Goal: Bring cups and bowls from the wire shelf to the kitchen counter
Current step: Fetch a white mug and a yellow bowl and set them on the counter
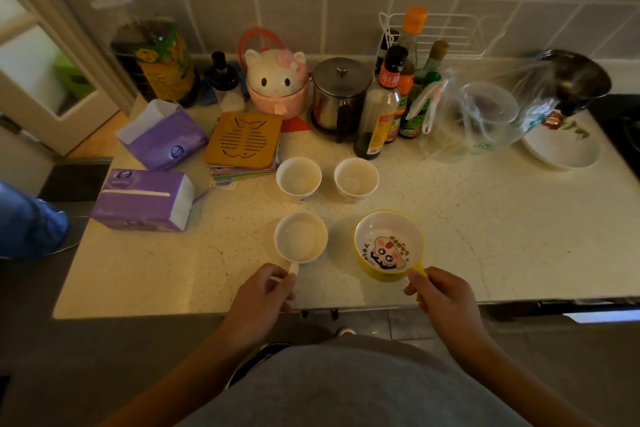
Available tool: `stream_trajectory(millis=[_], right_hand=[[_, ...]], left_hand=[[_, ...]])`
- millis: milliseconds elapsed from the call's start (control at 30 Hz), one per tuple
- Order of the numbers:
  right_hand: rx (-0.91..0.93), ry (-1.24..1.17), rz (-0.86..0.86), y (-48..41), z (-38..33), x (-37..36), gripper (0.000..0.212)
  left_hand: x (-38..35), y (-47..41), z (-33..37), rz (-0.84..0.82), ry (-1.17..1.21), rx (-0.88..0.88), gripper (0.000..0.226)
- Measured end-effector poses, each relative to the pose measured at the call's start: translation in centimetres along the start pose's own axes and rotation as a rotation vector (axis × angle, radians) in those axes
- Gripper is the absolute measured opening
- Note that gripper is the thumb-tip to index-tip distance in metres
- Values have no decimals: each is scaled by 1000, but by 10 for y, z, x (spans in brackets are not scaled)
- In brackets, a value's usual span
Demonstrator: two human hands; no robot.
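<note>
- We see the left hand (258, 291) closed around the handle of a white cup (300, 236), which stands upright on the kitchen counter (485, 236) near its front edge.
- We see the right hand (440, 295) pinching the short handle of a yellow bowl (388, 243), whose white inside bears a cartoon print; it sits on the counter just beside the white cup, the two apart.
- Behind them we find two more white cups, the left rear cup (298, 177) and the right rear cup (356, 177), side by side and not touching.
- To the left we note two purple tissue packs (143, 199), with a wooden trivet (243, 139) resting on a stack of coloured cards.
- Along the tiled wall we make out a cat-faced pink pot (277, 83), a steel canister (339, 94) and a cluster of sauce bottles (388, 97).
- At the far right a white plate (564, 149) lies beside a clear plastic bag (485, 114).
</note>
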State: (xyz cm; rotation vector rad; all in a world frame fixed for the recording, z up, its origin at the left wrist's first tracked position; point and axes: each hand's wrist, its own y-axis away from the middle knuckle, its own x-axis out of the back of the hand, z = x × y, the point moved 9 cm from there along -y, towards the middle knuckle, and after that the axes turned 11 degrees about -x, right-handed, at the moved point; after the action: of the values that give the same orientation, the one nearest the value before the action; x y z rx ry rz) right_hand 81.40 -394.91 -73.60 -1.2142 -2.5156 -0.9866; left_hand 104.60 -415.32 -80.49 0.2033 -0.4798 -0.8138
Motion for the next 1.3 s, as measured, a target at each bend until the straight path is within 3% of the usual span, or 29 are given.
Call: stream_trajectory(millis=[100,167,233,333,867,1300], right_hand=[[-8,-15,11,-2,8,-6,31],[-29,-22,19,-2,14,-11,31],[-40,-31,20,-3,20,-16,31],[-39,-45,35,-3,25,-22,31],[-45,-99,39,-15,35,-49,25],[-25,-70,-22,-24,33,-61,37]], left_hand=[[23,3,8,101,-492,-227,24],[28,2,4,81,-749,-296,59],[32,-2,-9,-9,-880,-261,88],[39,-7,-21,-82,-957,-224,106],[39,-10,-27,-49,-1031,-246,106],[39,-11,-31,-27,-1054,-256,103]])
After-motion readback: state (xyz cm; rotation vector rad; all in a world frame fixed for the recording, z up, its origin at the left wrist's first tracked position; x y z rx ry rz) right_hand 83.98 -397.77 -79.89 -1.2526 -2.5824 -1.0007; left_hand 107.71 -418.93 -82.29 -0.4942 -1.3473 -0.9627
